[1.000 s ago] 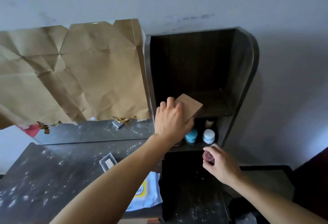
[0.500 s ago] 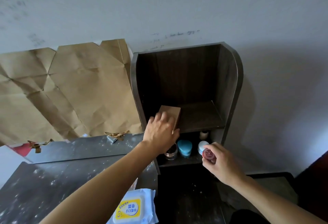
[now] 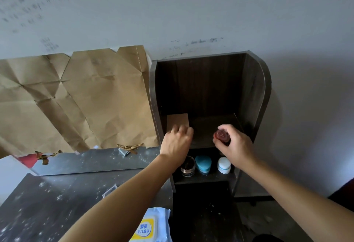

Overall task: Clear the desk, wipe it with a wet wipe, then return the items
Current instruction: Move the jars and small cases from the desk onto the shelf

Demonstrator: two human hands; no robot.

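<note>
A dark wooden shelf unit (image 3: 256,92) stands on the desk against the wall. A small brown cardboard box (image 3: 177,120) sits at the left of its upper shelf, and my left hand (image 3: 177,142) rests its fingers on the box's near edge. My right hand (image 3: 232,145) grips a small red-capped jar (image 3: 221,135) over the right side of the same shelf. A pack of wet wipes (image 3: 148,226) with a yellow label lies on the dark speckled desk (image 3: 47,209) below my left forearm.
On the lower shelf stand a dark glass jar (image 3: 187,166), a teal jar (image 3: 203,164) and a white jar (image 3: 224,165). Creased brown paper (image 3: 72,100) covers the wall on the left. A clear plastic piece (image 3: 110,191) lies on the desk.
My left hand has moved the cardboard box onto the left of the upper shelf. My right hand has lifted the red-capped jar from below up to that shelf.
</note>
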